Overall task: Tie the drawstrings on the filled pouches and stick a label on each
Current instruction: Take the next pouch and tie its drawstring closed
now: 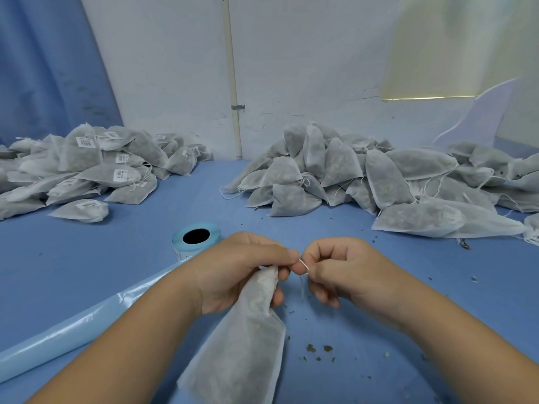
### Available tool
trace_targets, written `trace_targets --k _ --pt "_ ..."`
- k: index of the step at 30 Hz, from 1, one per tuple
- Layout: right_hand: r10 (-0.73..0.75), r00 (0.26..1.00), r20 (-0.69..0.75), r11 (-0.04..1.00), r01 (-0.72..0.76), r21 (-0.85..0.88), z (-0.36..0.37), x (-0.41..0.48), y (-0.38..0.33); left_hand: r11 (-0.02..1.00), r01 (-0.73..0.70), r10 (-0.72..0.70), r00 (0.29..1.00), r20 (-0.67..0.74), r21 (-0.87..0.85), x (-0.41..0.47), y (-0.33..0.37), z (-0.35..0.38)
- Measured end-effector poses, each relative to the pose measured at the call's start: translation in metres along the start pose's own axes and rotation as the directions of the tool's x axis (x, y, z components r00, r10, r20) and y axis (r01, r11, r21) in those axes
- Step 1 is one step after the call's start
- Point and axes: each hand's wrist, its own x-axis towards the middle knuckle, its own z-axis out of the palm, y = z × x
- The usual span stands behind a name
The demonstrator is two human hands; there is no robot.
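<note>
A filled white mesh pouch (242,345) hangs in front of me over the blue table (379,301). My left hand (233,272) grips its gathered neck. My right hand (335,269) pinches the thin white drawstring (304,266), which loops between the fingertips of both hands. A roll of labels (196,239) on pale blue backing stands just beyond my left hand, and its glossy backing strip (73,328) trails toward the lower left.
A heap of labelled pouches (87,167) lies at the back left. A larger heap of pouches without labels (379,176) spreads across the back right. Dark crumbs (318,349) are scattered near the front. A wall with a pipe (233,83) stands behind.
</note>
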Motion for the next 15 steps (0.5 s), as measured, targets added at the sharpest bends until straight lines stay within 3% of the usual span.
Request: trace_targets --k 7,15 --pt "0.024 0.999 0.027 0.999 -0.025 0.031 -0.0018 -0.0006 -0.0004 0.99 -0.07 0.083 0.991 -0.102 0.122 0.0033 -0.0025 0.0026" --pt "0.047 0.992 -0.117 0.985 -0.027 0.173 -0.0011 0.0025 -0.0007 0.967 -0.164 0.202 0.961 -0.189 0.197 0.0052 -0.0076 0.0046"
